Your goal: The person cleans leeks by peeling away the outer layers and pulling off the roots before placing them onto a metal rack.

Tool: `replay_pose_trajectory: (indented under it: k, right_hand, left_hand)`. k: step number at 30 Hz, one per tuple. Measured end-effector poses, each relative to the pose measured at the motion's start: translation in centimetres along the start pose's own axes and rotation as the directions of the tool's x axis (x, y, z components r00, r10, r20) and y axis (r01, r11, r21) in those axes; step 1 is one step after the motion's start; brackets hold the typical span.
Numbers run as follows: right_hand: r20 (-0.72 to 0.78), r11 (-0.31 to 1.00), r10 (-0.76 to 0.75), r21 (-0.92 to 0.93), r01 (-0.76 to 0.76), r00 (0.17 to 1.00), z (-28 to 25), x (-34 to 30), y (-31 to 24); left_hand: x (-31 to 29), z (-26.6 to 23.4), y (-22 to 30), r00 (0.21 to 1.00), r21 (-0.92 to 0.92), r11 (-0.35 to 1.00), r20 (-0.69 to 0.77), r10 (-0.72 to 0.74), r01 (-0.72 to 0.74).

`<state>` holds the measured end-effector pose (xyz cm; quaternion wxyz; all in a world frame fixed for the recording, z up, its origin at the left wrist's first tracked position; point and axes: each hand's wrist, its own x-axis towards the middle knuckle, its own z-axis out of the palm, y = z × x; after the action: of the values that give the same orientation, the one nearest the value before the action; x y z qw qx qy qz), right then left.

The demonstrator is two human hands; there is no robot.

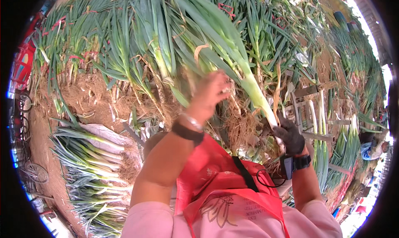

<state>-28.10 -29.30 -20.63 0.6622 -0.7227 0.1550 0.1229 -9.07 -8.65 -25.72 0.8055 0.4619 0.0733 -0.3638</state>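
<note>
My right hand (289,136), in a dark glove, is closed around the lower white stalk of a large green onion (254,90). The onion tilts up and to the left, and its broad green leaves fan out toward the far side. My left hand (211,94) is bare, with a bracelet and a black band at the wrist. It is raised just left of the onion's stalk, apart from it. Motion smears its fingers, so whether they grip anything does not show. Roots and dry leaves (241,130) hang below and between my hands.
Many green onions (120,42) stand along the far side, some tied with red strips. At the near left, several cleaned onions (97,155) lie on a pale sheet. A wooden rack (307,101) with more onions stands to the right. A bicycle wheel (36,172) shows at far left.
</note>
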Motion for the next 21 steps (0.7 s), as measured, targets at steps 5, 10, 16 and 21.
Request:
replay_pose_trajectory:
  k: [5,10,16,21]
  right_hand:
    - [-0.001,0.973,0.189,0.133,-0.188,0.982,0.1,-1.6,5.5]
    - [-0.020,0.995,-0.082,0.047,0.083,0.996,-0.2,4.8,4.1]
    - [-0.031,0.950,0.039,-0.308,-0.046,0.999,5.5,19.4,10.8]
    - [-0.252,0.826,0.135,-0.506,-0.249,0.958,13.6,23.6,18.2]
  left_hand:
    - [0.4,5.6,-5.1,0.977,0.044,0.999,0.212,0.005,-0.014]
    - [1.2,2.6,0.5,0.958,0.407,0.901,-0.169,0.232,-0.147]
    - [-0.1,-6.6,6.1,0.879,0.162,0.939,-0.332,0.341,-0.303]
    - [-0.6,-7.5,6.2,0.874,0.020,0.972,-0.433,0.221,-0.236]
